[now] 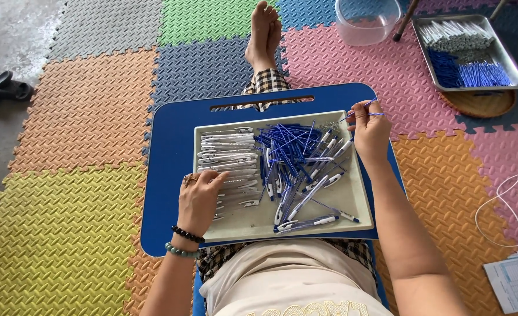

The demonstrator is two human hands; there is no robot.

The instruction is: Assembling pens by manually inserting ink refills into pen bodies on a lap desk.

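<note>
In the head view, the left hand [199, 199] rests with fingers pressed on white pen barrels [228, 153] at the grey tray's [361, 202] left edge; the right hand [370, 133] pinches blue refills [361, 109] above the right corner; it seems best to grip one refill only, steadily.

A blue plastic lap worktop [171, 146] with a slot handle sits across my legs, and a shallow grey rectangular tray [352, 202] of pen parts lies flat on it. Under me the floor [89, 111] is covered in coloured interlocking foam mats, carrying a clear plastic bowl [367, 20] and a second metal tray [513, 58].
</note>
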